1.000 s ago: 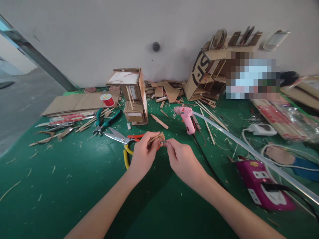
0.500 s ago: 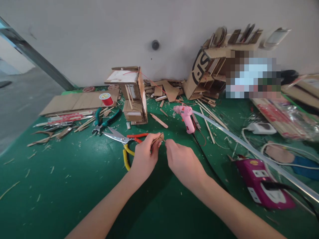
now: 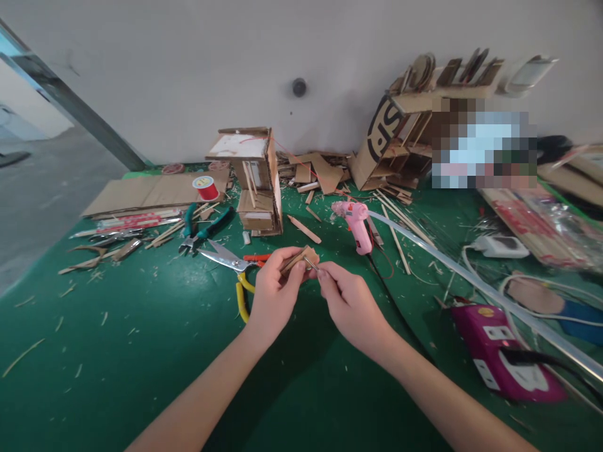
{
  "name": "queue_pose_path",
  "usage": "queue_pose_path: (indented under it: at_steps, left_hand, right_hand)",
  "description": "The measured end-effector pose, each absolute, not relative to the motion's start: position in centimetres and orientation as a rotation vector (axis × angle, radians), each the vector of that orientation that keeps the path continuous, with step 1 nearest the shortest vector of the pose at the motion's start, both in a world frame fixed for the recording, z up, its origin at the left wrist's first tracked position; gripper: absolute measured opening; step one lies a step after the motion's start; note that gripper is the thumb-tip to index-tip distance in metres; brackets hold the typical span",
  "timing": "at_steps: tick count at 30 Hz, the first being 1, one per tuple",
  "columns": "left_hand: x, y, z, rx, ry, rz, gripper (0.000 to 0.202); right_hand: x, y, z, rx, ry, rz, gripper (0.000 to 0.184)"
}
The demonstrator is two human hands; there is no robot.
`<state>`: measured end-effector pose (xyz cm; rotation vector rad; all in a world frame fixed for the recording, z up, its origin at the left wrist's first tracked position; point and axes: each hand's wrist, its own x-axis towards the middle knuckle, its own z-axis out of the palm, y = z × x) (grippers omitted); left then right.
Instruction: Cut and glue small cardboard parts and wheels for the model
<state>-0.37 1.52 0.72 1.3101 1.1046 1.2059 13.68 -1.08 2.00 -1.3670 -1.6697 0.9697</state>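
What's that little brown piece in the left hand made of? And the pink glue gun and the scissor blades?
The brown piece looks like dull cardboard, flat and tan, though thin wood is possible. The pink glue gun seems smooth plastic, from its moulded shape. The scissor blades look like polished metal, silvery and shiny.

Cardboard piece [image 3: 309, 253]: toned in brown
Glue gun [image 3: 358, 229]: moulded in pink
Thread spool [image 3: 207, 190]: wound in red
Socket block [image 3: 502, 367]: cased in magenta, panelled white
Cardboard shelf [image 3: 382, 145]: marked with black lettering
Tabletop [image 3: 155, 336]: covered in green

Head-worn view, facing forward and down, seemingly near
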Motion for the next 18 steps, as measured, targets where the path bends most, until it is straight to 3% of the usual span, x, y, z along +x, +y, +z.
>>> queue_pose_path:
  at_steps: [9, 18]
  left_hand:
    - [-0.1, 1.3, 0.9, 1.187, 1.004, 1.213, 0.020]
    - [-0.3, 0.8, -0.1, 1.600, 1.209, 1.276, 0.017]
  right_hand:
    - [13.7, -1.2, 1.8, -1.352, -1.726, 0.837, 0.022]
    - [13.0, -1.7, 2.3, -1.446, -1.702, 0.842, 0.025]
